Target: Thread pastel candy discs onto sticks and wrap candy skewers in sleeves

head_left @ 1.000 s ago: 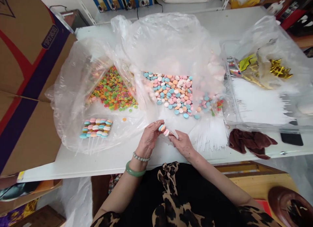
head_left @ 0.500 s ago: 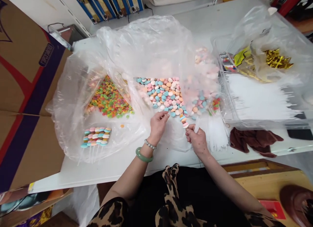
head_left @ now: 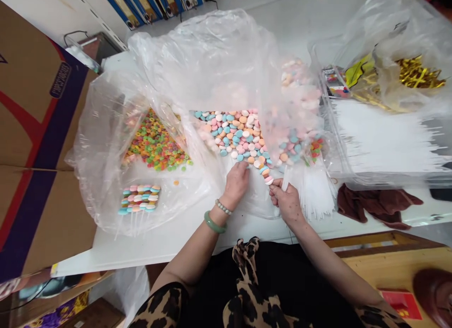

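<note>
My right hand [head_left: 286, 201] grips the white stick of a candy skewer [head_left: 265, 174], just below its lowest marshmallow. Pastel pieces are threaded along that skewer, which tilts up and to the left. My left hand [head_left: 238, 183] is by the skewer's upper end, at the front of the pile of pastel marshmallow candies [head_left: 243, 134]. Its fingers are curled together; whatever they pinch is hidden. To the left, several finished-looking candy skewers [head_left: 140, 198] lie side by side on plastic. Behind them an open bag holds colourful ring gummies [head_left: 158, 144].
White sticks [head_left: 316, 191] lie right of my right hand. Farther right, a clear tub [head_left: 348, 170] holds more sticks and gold twist ties [head_left: 420, 73]. A brown cloth [head_left: 374, 203] lies near the table's front edge. A tall cardboard box [head_left: 67, 210] stands at the left.
My left hand has moved right, closer to the skewer's upper end, and its fingers have curled in. My right hand still holds the skewer in nearly the same place. The view has shifted slightly.
</note>
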Tool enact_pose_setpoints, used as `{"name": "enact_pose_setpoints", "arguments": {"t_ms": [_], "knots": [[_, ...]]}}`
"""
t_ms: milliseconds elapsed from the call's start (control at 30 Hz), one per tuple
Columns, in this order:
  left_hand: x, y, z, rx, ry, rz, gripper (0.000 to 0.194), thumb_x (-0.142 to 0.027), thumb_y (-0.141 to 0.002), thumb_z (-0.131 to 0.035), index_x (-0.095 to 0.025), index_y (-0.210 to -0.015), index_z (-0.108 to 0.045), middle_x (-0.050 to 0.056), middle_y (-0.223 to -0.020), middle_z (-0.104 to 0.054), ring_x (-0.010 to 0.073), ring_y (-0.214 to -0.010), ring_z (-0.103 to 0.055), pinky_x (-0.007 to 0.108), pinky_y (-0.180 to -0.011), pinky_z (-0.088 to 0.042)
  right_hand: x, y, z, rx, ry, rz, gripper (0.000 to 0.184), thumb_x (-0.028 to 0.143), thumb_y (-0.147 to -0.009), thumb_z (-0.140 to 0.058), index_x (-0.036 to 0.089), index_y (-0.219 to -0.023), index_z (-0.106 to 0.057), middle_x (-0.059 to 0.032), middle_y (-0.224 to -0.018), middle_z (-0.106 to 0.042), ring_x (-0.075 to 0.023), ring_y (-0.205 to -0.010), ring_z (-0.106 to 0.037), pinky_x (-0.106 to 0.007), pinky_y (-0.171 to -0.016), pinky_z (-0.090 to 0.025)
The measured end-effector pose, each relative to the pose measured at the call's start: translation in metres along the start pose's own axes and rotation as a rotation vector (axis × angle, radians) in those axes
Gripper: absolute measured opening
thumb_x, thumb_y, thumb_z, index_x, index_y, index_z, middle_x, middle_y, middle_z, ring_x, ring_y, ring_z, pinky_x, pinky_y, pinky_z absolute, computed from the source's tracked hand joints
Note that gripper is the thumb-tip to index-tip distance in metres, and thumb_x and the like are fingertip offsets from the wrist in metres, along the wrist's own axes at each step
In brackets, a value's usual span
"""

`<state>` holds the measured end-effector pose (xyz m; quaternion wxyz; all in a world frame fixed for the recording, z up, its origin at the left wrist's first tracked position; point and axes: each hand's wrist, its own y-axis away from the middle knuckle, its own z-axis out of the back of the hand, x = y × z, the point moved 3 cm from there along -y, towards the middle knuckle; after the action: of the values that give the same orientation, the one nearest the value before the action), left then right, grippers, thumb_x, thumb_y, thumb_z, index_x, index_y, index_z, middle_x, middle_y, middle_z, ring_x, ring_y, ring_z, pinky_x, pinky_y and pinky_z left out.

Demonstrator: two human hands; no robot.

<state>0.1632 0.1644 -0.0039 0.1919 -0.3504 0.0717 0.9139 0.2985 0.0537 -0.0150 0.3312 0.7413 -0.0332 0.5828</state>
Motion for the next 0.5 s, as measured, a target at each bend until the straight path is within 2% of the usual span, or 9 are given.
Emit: {"name": "enact_pose_setpoints", "arguments": {"t_ms": [67, 167, 300, 400, 500], "knots": [[0.008, -0.01, 0.011, -0.078, 0.153, 0.08, 0.021, -0.021, -0.087, -0.048, -0.021, -0.103, -0.061, 0.004, -0.085, -0.062, 0.0198, -0.081, -0.055, 0.031, -0.075, -0.041, -0.001, 0.0, 0.0, 0.009, -0.009, -0.002, 0.02, 0.037, -0.069, -0.064, 0.018, -0.074, -0.057, 0.0053, -0.055, -0.051, -0.0075, -0.038, -0.04, -0.022, -0.037, -0.028], [0.013, -0.03, 0.018, -0.097, 0.164, 0.072, 0.023, -0.019, -0.086, -0.047, -0.019, -0.103, -0.063, 0.006, -0.091, -0.063, 0.0205, -0.085, -0.057, 0.032, -0.079, -0.043, -0.003, -0.002, 0.0, 0.005, -0.019, -0.019, 0.021, 0.037, -0.068, -0.065, 0.018, -0.074, -0.057, 0.0053, -0.055, -0.051, -0.0076, -0.038, -0.039, -0.022, -0.037, -0.027], [0.009, -0.042, 0.008, -0.015, -0.086, -0.074, 0.029, -0.012, -0.088, -0.04, -0.017, -0.102, -0.065, 0.01, -0.1, -0.06, 0.0213, -0.091, -0.056, 0.032, -0.083, -0.043, -0.008, -0.005, 0.001, -0.003, -0.026, -0.041, 0.021, 0.036, -0.067, -0.066, 0.018, -0.075, -0.057, 0.0054, -0.054, -0.051, -0.0079, -0.038, -0.039, -0.022, -0.037, -0.027], [0.006, -0.035, -0.004, 0.01, -0.357, -0.157, 0.033, -0.011, -0.091, -0.036, -0.013, -0.115, -0.059, 0.015, -0.107, -0.059, 0.0249, -0.097, -0.054, 0.035, -0.084, -0.042, -0.009, -0.007, 0.001, 0.005, -0.015, -0.044, 0.02, 0.036, -0.068, -0.065, 0.018, -0.075, -0.057, 0.0052, -0.055, -0.051, -0.008, -0.038, -0.039, -0.022, -0.037, -0.026], [0.005, -0.025, -0.005, 0.023, -0.461, -0.157, 0.032, -0.012, -0.091, -0.037, -0.012, -0.116, -0.057, 0.017, -0.106, -0.059, 0.0264, -0.095, -0.054, 0.036, -0.081, -0.041, -0.008, -0.007, 0.001, 0.012, -0.003, -0.047, 0.02, 0.036, -0.068, -0.064, 0.018, -0.075, -0.057, 0.0051, -0.055, -0.051, -0.0078, -0.038, -0.039, -0.022, -0.037, -0.026]]}}
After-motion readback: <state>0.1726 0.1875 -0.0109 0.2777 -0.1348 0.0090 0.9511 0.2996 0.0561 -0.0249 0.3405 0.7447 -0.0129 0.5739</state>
